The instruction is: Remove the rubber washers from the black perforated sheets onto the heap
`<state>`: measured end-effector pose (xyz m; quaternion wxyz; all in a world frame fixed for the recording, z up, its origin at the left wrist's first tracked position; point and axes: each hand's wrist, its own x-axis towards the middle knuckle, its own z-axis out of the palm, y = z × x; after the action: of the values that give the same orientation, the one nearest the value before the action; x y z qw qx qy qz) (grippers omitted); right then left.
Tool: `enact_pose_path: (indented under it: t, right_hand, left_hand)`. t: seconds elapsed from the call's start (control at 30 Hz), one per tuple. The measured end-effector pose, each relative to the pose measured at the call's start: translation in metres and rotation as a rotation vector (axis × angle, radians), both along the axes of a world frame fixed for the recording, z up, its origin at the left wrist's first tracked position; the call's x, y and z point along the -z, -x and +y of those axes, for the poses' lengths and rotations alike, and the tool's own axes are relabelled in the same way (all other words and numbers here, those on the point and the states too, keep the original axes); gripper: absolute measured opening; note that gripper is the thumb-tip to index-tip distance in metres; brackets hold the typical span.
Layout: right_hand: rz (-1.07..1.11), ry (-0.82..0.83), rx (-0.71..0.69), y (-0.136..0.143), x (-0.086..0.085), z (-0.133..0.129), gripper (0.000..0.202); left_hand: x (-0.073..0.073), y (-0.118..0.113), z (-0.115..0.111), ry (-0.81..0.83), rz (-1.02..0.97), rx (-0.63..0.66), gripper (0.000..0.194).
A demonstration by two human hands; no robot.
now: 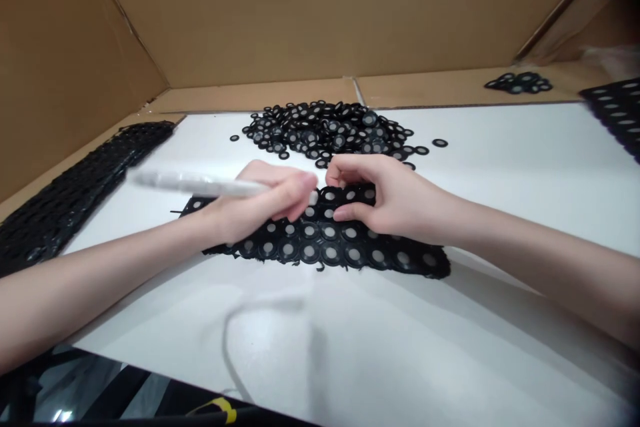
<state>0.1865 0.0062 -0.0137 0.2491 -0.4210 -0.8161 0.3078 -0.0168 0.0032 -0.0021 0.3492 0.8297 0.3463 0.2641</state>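
Note:
A black rubbery sheet (310, 253) with rows of pale round spots lies on the white tabletop in front of me, its near edge ragged. My left hand (275, 190) is closed around a white pen-like tool (200, 183), blurred, whose back end points left; its tip by the sheet is hard to make out. Over the sheet's right half is my right hand (385, 197), with curved thumb and index finger apart. That thumb touches or nearly touches the spots, while the index finger bends near the far edge. Its other fingers are mostly hidden.
Behind the sheet sits a heap of loose black rings (330, 130). A stack of black sheets (85, 183) lies at left, another black sheet (617, 110) at far right. A small ring pile (520, 83) rests on the cardboard ledge. Cardboard walls (320, 13) enclose the back and sides.

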Motion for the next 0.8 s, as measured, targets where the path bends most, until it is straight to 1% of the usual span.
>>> enact_pose_path:
  t: [0.07, 0.13, 0.3, 0.5, 0.8]
  right_hand:
    - [0.035, 0.024, 0.002, 0.0019, -0.0001, -0.0010, 0.022]
    - [0.056, 0.035, 0.013, 0.0032, -0.0007, -0.0020, 0.023]
    - [0.070, 0.036, 0.016, 0.0043, -0.0006, -0.0030, 0.025]
    - [0.070, 0.028, 0.013, 0.0039, 0.0008, -0.0029, 0.026]
    - [0.063, 0.022, 0.009, 0.0038, 0.0008, -0.0031, 0.028]
  left_hand:
    - [-0.0025, -0.0015, -0.0077, -0.054, 0.078, 0.066, 0.044]
    - [-0.0030, -0.0031, -0.0106, -0.073, 0.120, 0.103, 0.041]
    - [-0.0011, -0.0048, -0.0061, -0.028, 0.154, 0.148, 0.042]
    - [-0.0017, -0.0057, -0.0057, 0.017, 0.152, 0.096, 0.043]
    - [-0.0046, -0.0053, -0.0071, 0.016, 0.159, 0.090, 0.043]
